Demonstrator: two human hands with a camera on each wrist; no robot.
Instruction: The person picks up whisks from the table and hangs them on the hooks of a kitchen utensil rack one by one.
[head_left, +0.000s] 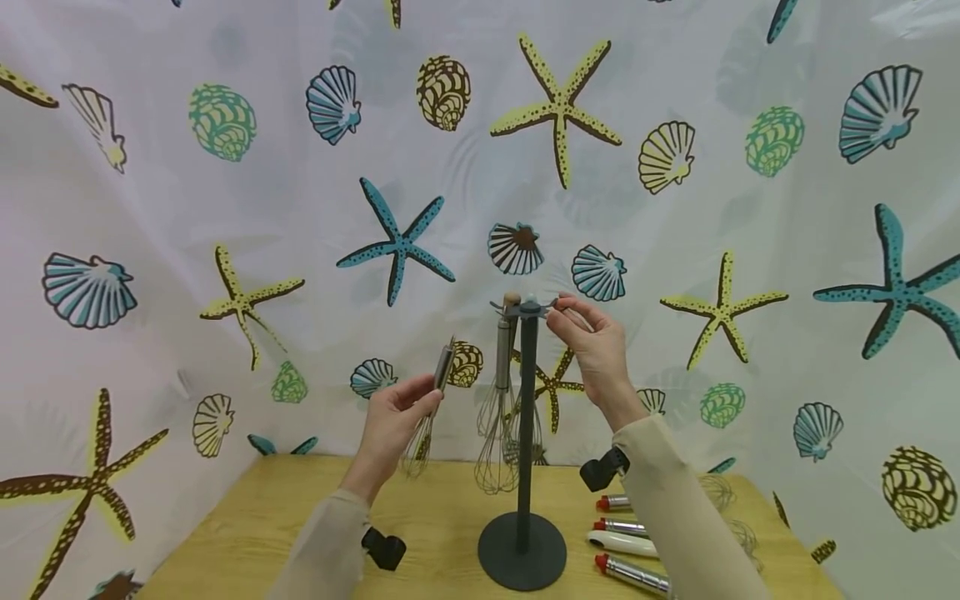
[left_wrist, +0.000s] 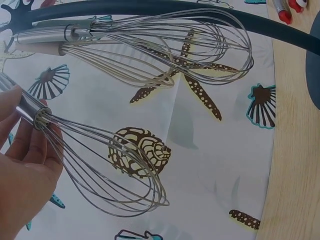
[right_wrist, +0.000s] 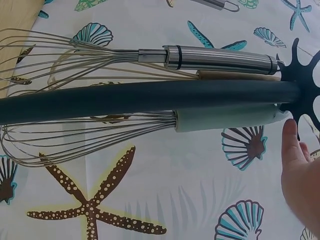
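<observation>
My left hand (head_left: 393, 425) grips a metal-handled whisk (head_left: 444, 367) upright, left of a dark whisk stand (head_left: 527, 417). In the left wrist view, its wire loops (left_wrist: 100, 160) extend past the fingers, apart from the hanging whisks. My right hand (head_left: 596, 342) pinches a hook of the stand's top rack (right_wrist: 300, 95) between thumb and fingers; the grip is partly out of the right wrist view. From the rack hang a steel-handled whisk (right_wrist: 220, 59), a whisk with a wooden-looking handle (right_wrist: 240, 76), partly hidden, and a pale-handled whisk (right_wrist: 225, 118).
On the wooden table (head_left: 420, 550), right of the stand's round base (head_left: 491, 554), lie several whisks, among them a red-ended one (head_left: 633, 573) and a white-handled one (head_left: 622, 543). My right forearm partly covers them. A shell-and-starfish patterned curtain (head_left: 285, 200) encloses the table.
</observation>
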